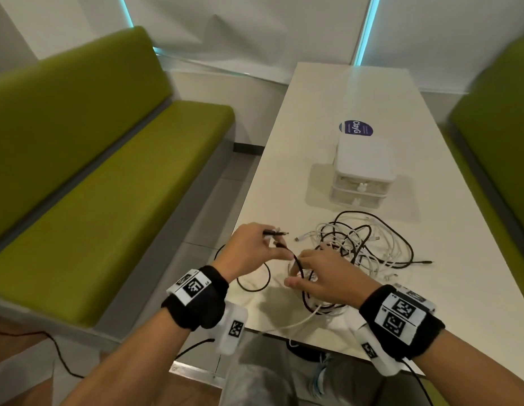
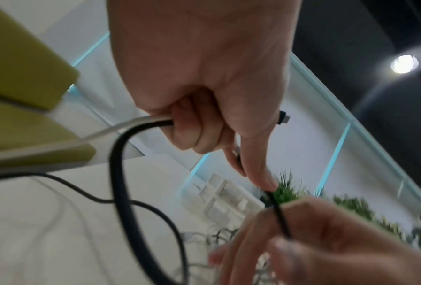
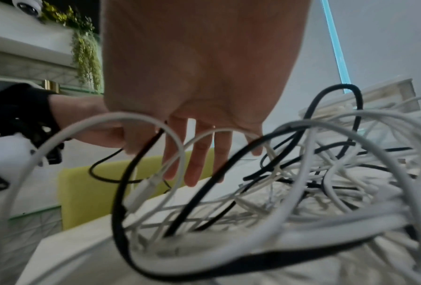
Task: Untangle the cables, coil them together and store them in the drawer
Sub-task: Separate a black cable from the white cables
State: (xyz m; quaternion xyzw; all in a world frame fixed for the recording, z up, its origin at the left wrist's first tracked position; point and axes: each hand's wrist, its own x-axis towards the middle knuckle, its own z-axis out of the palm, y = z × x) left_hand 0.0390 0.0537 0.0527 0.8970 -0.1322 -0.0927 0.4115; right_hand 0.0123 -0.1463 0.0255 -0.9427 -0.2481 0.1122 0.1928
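A tangle of black and white cables (image 1: 369,247) lies on the white table (image 1: 313,112), in front of a small white drawer unit (image 1: 363,171) whose two drawers are closed. My left hand (image 1: 274,244) hovers at the tangle's left edge. Its fingers curl round a black cable (image 2: 121,173) and a white one, and plug ends stick out past them. Thumb and forefinger pinch a thinner black cable (image 2: 281,217). That cable runs into my right hand (image 1: 296,273), which pinches it between thumb and forefinger. The other right fingers (image 3: 199,164) hang straight over loose loops (image 3: 302,173).
Green padded benches (image 1: 108,186) flank the table on both sides. A round purple sticker (image 1: 356,128) lies behind the drawer unit. One black loop (image 1: 255,276) and a white cable hang over the table's near edge towards my lap.
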